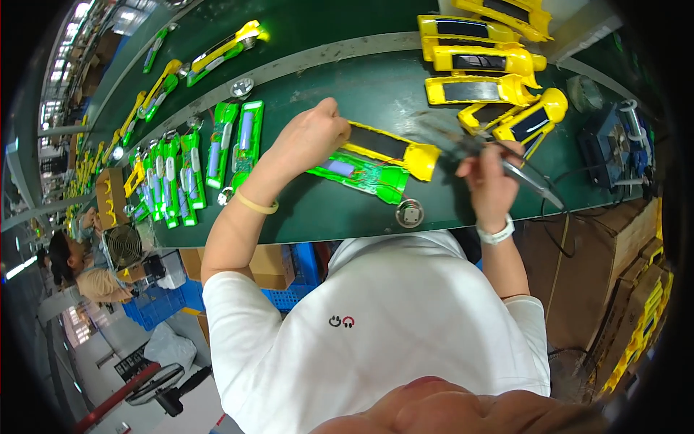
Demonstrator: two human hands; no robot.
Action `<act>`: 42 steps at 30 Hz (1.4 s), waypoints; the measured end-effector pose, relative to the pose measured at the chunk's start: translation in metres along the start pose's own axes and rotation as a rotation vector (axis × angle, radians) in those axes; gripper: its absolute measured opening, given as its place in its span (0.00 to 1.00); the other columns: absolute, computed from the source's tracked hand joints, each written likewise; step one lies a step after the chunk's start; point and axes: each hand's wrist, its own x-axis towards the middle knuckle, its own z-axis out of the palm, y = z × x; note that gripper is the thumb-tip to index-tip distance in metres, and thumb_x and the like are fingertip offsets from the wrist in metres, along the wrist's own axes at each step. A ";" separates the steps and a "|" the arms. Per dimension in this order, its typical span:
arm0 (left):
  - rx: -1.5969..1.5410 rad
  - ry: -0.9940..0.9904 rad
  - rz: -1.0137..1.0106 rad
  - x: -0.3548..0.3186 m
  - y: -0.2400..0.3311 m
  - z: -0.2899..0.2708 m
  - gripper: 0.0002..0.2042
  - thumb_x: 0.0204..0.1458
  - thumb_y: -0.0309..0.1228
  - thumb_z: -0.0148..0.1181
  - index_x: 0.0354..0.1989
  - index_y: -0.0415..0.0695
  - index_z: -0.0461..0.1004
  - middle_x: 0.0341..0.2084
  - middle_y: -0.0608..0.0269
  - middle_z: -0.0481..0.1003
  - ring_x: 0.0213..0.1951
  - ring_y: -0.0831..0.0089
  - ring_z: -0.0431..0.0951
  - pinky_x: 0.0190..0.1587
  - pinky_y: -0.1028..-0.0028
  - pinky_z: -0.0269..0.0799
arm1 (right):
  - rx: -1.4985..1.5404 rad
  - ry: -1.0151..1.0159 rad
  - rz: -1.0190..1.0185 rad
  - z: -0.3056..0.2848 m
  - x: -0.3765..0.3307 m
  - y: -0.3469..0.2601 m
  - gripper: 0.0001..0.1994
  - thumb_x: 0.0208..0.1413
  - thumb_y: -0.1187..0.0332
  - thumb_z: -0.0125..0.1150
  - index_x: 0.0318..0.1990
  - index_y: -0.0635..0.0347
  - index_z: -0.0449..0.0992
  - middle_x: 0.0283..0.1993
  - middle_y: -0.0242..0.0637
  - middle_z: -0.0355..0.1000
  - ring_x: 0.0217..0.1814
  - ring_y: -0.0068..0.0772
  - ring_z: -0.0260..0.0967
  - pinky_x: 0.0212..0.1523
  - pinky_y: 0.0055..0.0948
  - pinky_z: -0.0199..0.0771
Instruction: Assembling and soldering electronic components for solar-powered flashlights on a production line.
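My left hand (309, 137) is closed at the left end of a yellow plastic housing (418, 160) with a dark panel set in it. Just below the housing, partly covered by it, lies a green casing (390, 181) with a purple battery cell and thin wires. A wire runs from there to a round silvery lamp piece (410, 213) near the bench's front edge. To the right, my right hand (491, 181) is closed around a long grey-handled tool (533, 184), apparently a soldering iron with a black cable. Its far end is smeared by motion.
Several yellow housings (473, 90) are stacked at the back right. A blue box-shaped device (603, 148) and cables sit beyond my right hand. Several green casings (170, 177) stand in a row at the left. A metal rail (289, 66) crosses the bench; a co-worker (97, 271) sits far left.
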 end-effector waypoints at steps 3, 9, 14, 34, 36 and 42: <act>0.003 0.007 0.022 -0.006 -0.002 -0.004 0.03 0.41 0.24 0.61 0.25 0.40 0.74 0.25 0.56 0.66 0.29 0.58 0.72 0.32 0.66 0.69 | 0.139 0.168 -0.257 -0.054 0.035 -0.017 0.10 0.61 0.62 0.48 0.43 0.54 0.58 0.31 0.38 0.69 0.25 0.25 0.69 0.21 0.20 0.63; 0.009 -0.032 -0.030 -0.007 0.005 -0.009 0.03 0.41 0.24 0.61 0.25 0.39 0.74 0.25 0.55 0.66 0.29 0.58 0.72 0.32 0.66 0.69 | 0.003 0.017 -0.312 -0.089 0.077 -0.032 0.15 0.62 0.60 0.45 0.50 0.56 0.56 0.48 0.48 0.66 0.49 0.46 0.70 0.34 0.34 0.79; 0.017 -0.017 0.008 -0.003 0.004 -0.006 0.04 0.42 0.26 0.61 0.25 0.39 0.74 0.25 0.55 0.66 0.29 0.58 0.71 0.32 0.66 0.69 | -0.184 -0.025 -0.101 -0.083 0.101 -0.037 0.18 0.61 0.59 0.48 0.51 0.59 0.55 0.42 0.47 0.68 0.40 0.39 0.74 0.38 0.30 0.77; -0.043 -0.001 0.030 -0.010 -0.008 -0.001 0.04 0.42 0.22 0.61 0.28 0.38 0.75 0.27 0.56 0.66 0.28 0.60 0.73 0.33 0.67 0.70 | -0.047 -0.172 -0.102 -0.011 0.039 -0.001 0.16 0.62 0.63 0.45 0.53 0.58 0.52 0.46 0.48 0.66 0.47 0.45 0.72 0.40 0.35 0.78; -0.063 0.010 0.039 -0.010 -0.009 0.001 0.04 0.42 0.22 0.61 0.27 0.38 0.74 0.27 0.57 0.66 0.28 0.59 0.73 0.32 0.67 0.70 | -0.004 -0.218 -0.108 0.009 0.020 0.002 0.15 0.62 0.63 0.47 0.50 0.57 0.54 0.38 0.45 0.67 0.36 0.33 0.71 0.34 0.25 0.73; -0.009 0.036 0.073 -0.011 -0.010 0.004 0.03 0.42 0.23 0.60 0.25 0.38 0.73 0.26 0.57 0.66 0.27 0.59 0.72 0.30 0.67 0.70 | -0.143 -0.251 0.001 0.047 -0.004 0.013 0.11 0.55 0.73 0.57 0.38 0.63 0.60 0.26 0.33 0.66 0.23 0.18 0.64 0.23 0.18 0.65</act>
